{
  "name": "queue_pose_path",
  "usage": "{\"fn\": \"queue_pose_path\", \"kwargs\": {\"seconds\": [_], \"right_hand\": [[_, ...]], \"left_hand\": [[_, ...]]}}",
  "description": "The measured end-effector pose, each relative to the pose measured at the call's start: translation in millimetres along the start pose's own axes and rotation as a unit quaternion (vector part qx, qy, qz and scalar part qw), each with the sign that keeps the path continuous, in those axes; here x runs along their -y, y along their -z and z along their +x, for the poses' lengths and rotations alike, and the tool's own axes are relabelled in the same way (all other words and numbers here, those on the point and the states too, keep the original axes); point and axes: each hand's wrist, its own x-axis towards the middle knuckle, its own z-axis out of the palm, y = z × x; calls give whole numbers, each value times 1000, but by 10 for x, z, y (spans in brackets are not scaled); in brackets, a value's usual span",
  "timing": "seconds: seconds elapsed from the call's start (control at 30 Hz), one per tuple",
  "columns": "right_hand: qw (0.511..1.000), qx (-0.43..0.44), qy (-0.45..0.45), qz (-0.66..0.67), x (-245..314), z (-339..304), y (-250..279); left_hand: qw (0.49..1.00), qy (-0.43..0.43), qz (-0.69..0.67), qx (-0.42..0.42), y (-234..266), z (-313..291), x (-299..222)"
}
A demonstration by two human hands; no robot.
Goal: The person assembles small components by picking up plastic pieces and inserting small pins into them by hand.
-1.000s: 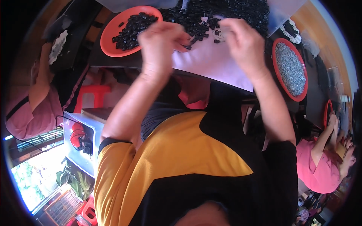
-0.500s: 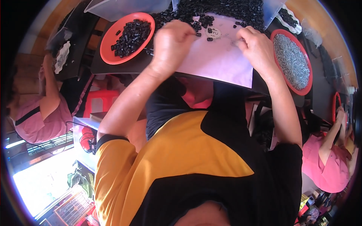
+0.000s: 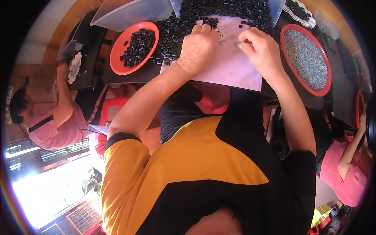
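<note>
Over a pale pink sheet (image 3: 235, 74) on the dark table, my left hand (image 3: 199, 46) is curled with its knuckles up. Its fingertips are tucked near the sheet's far edge, beside loose black plastic pieces (image 3: 211, 21), and what they hold is hidden. To its right, my right hand (image 3: 261, 49) pinches thumb against forefinger above the sheet. Something tiny may sit in that pinch, too small to name. A red tray of small silver screw-like pieces (image 3: 307, 58) lies just right of my right hand. Left of my left forearm is a red plate (image 3: 119, 62) with black pieces heaped in it.
A big heap of black pieces (image 3: 235, 8) spreads at the back between clear plastic bin walls (image 3: 129, 15). A white scalloped dish (image 3: 309, 22) stands far right. Co-workers in pink sit at left (image 3: 58, 125) and right (image 3: 344, 176).
My left hand has shifted right over the sheet, covering where loose black pieces lay. My right hand stays in nearly the same place, still pinched. The whole view has shifted a little.
</note>
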Motion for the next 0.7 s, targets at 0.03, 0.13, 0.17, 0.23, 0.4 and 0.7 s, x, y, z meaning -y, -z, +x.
{"fn": "queue_pose_path", "kwargs": {"seconds": [0.03,0.13,0.17,0.23,0.4,0.7], "right_hand": [[1000,-16,4,23,6,16,-2],[998,-33,-21,49,12,43,5],[998,-34,-21,50,8,49,4],[994,-15,-53,90,-7,60,6],[986,-2,-87,142,21,77,-24],[989,-4,-88,117,32,94,-47]], "left_hand": [[1000,1,-7,-18,10,4,-14],[999,-6,-44,-32,20,36,-77],[999,-6,-43,-31,8,42,-66],[999,-14,-49,-5,-26,66,-33],[998,-21,-62,-7,-48,64,11],[994,24,-97,-34,45,3,-16]]}}
